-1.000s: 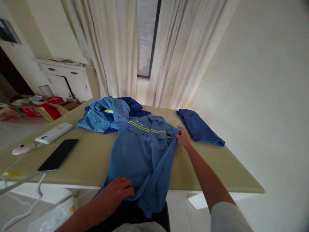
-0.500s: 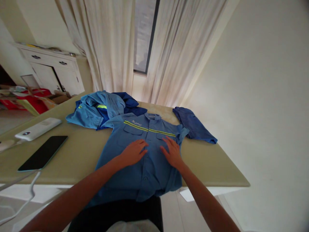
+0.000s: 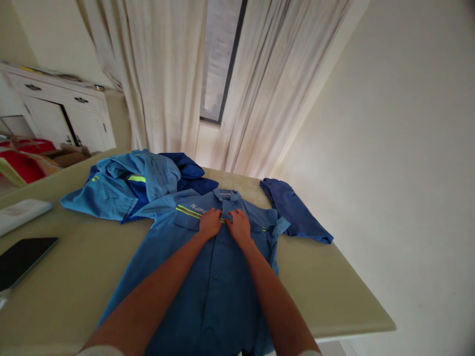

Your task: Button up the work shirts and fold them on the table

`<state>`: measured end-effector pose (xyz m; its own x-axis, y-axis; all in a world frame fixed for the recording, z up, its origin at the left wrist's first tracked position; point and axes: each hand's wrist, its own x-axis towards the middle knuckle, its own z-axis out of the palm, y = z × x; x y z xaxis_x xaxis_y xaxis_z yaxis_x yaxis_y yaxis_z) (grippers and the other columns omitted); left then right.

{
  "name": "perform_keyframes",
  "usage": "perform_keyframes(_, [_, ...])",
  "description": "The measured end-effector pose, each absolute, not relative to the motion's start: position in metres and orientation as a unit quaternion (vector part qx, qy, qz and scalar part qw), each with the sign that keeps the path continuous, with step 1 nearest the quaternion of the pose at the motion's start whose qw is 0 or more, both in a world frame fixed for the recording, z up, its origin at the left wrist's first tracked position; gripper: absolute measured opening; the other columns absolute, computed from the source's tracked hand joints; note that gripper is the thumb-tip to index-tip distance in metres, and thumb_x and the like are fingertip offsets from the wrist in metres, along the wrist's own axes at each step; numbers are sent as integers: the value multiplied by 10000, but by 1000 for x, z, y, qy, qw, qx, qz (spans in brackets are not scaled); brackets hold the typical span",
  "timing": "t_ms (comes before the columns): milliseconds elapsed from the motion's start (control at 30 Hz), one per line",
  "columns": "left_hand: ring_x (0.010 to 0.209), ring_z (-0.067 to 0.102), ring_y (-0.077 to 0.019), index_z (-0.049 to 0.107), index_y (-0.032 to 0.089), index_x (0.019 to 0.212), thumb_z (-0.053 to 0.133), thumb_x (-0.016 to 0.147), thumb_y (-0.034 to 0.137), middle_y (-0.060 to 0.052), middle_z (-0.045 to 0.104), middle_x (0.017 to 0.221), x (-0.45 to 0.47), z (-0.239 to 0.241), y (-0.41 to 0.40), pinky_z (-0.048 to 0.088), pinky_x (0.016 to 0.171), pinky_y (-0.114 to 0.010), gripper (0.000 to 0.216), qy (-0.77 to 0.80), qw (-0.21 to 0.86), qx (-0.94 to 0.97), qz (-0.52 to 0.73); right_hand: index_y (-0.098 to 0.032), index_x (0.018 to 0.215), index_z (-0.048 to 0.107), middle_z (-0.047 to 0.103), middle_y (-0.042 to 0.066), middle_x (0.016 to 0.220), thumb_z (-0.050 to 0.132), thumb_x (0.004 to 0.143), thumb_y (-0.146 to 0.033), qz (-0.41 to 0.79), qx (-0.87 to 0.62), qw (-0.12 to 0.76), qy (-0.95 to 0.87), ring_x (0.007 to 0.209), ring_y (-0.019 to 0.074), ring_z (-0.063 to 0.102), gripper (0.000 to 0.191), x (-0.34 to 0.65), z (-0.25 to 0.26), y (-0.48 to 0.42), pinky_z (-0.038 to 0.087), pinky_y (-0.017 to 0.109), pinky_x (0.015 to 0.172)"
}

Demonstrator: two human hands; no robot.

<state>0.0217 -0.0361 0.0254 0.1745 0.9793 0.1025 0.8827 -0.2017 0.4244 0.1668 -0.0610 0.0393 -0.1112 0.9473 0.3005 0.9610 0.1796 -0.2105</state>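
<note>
A blue work shirt [image 3: 191, 277] with yellow chest stripes and white lettering lies front up on the table, collar pointing away from me. My left hand [image 3: 211, 223] is closed on the front placket at the stripe, just left of the middle. Close beside it, my right hand [image 3: 239, 226] pinches the placket's other side at the same height. The fingertips nearly meet, and the bit of cloth between them is partly hidden. The shirt's lower part hangs over the table's near edge.
A heap of blue clothes [image 3: 126, 183] lies at the back left of the table [image 3: 334, 291]. Folded dark blue trousers or similar cloth [image 3: 297, 210] rest at the right. A black phone [image 3: 25, 259] and a white device [image 3: 24, 212] are on the left.
Both hands have moved up the shirt and inward to the middle of the chest. Their spread fingers have closed on the placket. The view has shifted closer.
</note>
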Motion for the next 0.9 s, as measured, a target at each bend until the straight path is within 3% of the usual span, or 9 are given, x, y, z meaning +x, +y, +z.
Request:
perform_keyframes(133, [1066,646,-222,697,208,1144,364,1053,292,-92,683,1139,20,12,-38,458,959,-344,355,596,124,761,224,-194,982,709,684,94,997,538,1004,-238,-32,-628,182,-756,887,212,628,178,154,16,-51,451,320,799])
perform_keyframes(333, [977,651,-220,695,207,980,424,1038,293,-71,689,1034,20,9,-32,471,876,-343,291,614,164,725,267,-205,975,695,673,83,964,461,1056,-262,-22,-566,231,-791,930,218,609,254,162,6,-52,422,322,838])
perform_keyframes(500, [1049,634,-219,694,222,1030,455,1017,245,-61,689,1105,17,3,-27,470,940,-354,240,578,207,710,344,-218,988,716,677,78,987,482,1046,-268,29,-562,256,-786,922,220,610,246,160,7,-51,425,324,843])
perform_keyframes(733, [1008,647,-203,706,211,992,487,996,229,-52,707,1042,12,-2,-23,490,950,-344,219,520,241,715,400,-227,947,722,698,65,973,480,1055,-344,0,-580,285,-763,869,207,607,290,160,4,-54,421,322,833])
perform_keyframes(900, [1087,648,-207,693,207,1115,404,1020,215,-75,712,1147,10,-2,-24,486,990,-343,304,518,207,748,360,-200,897,693,690,79,941,522,1035,-388,-20,-626,281,-727,883,220,605,289,161,11,-48,423,332,849])
